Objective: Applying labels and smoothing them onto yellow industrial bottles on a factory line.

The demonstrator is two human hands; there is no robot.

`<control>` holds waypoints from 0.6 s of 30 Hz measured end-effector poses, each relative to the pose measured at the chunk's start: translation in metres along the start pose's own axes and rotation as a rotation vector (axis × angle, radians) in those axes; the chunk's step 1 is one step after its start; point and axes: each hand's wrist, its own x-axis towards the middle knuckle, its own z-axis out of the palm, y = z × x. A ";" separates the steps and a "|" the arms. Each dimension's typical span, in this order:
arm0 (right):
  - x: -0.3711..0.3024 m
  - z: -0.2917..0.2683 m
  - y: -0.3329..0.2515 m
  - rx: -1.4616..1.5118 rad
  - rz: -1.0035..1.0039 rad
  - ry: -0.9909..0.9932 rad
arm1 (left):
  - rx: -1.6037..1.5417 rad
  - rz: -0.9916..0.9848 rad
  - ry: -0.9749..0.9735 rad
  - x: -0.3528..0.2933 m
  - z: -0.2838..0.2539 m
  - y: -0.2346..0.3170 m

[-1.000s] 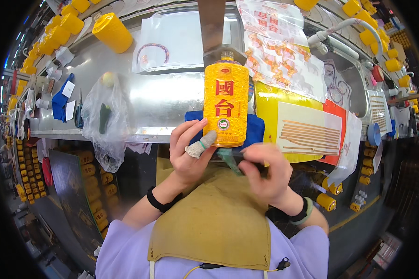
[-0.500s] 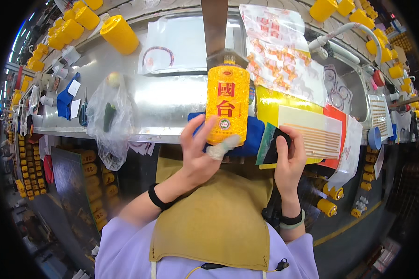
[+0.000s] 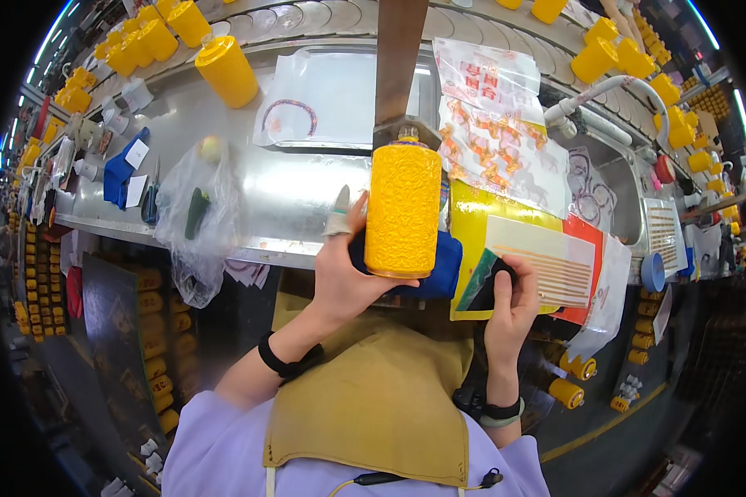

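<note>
A yellow embossed bottle point(image 3: 403, 211) stands near the bench's front edge, its neck just under a brown upright bar point(image 3: 400, 74). My left hand point(image 3: 337, 277) grips its lower part from the left, thumb along the base; one fingertip wears a pale finger cover point(image 3: 338, 217). A plain patterned side of the bottle faces me. To its right, my right hand point(image 3: 512, 308) pinches a small black and green flat scraper point(image 3: 482, 283), apart from the bottle. Behind the bottle's base lies a blue cloth point(image 3: 446, 263).
Right of the bottle, a yellow sheet point(image 3: 506, 199), printed decal sheets point(image 3: 493, 141) and a white sheet with gold strips point(image 3: 547, 269) overlap. A white tray point(image 3: 327, 95) lies behind. Left are a plastic bag point(image 3: 195, 207) and another yellow bottle point(image 3: 226, 72). A curved pipe point(image 3: 613, 83) rises back right.
The bottle has turned, so its printed front no longer faces me. My left hand shifted from the bottle's lower front to its left side and base. The scraper moved slightly nearer me.
</note>
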 end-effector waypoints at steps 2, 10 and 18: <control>-0.001 0.000 0.001 -0.018 -0.016 -0.005 | -0.019 0.009 0.050 0.000 0.003 -0.001; 0.005 -0.006 -0.008 -0.061 0.053 -0.145 | 0.245 0.124 0.068 -0.001 -0.003 0.014; 0.087 -0.061 -0.023 -0.686 -0.212 -0.266 | 0.199 0.169 0.063 -0.006 0.008 0.001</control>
